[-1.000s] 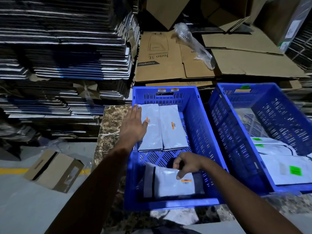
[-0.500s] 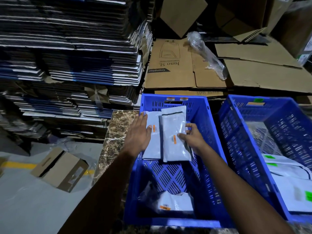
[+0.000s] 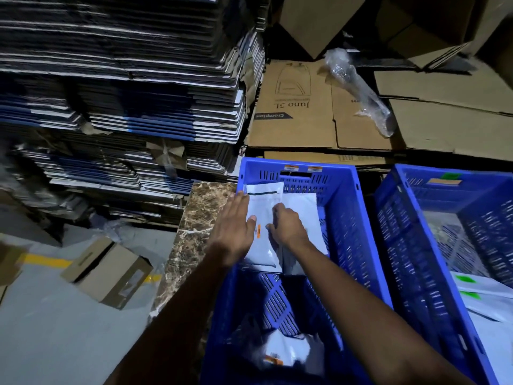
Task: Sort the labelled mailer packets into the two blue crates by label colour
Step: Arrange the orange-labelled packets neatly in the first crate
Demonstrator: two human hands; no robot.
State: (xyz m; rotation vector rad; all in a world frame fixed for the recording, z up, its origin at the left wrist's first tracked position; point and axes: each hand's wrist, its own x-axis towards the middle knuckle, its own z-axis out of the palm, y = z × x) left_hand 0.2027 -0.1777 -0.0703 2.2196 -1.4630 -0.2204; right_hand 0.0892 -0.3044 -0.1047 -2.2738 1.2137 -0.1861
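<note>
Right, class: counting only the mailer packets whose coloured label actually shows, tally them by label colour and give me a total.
White plastic mailer packets with an orange label, in the left blue plastic crate: 2
White plastic mailer packets with a green label, in the right blue plastic crate: 2
Total: 4

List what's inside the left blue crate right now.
Left blue crate: white packets at the far end under both hands, one orange label showing; another orange-labelled packet at the near end. Anything under the hands is hidden.
</note>
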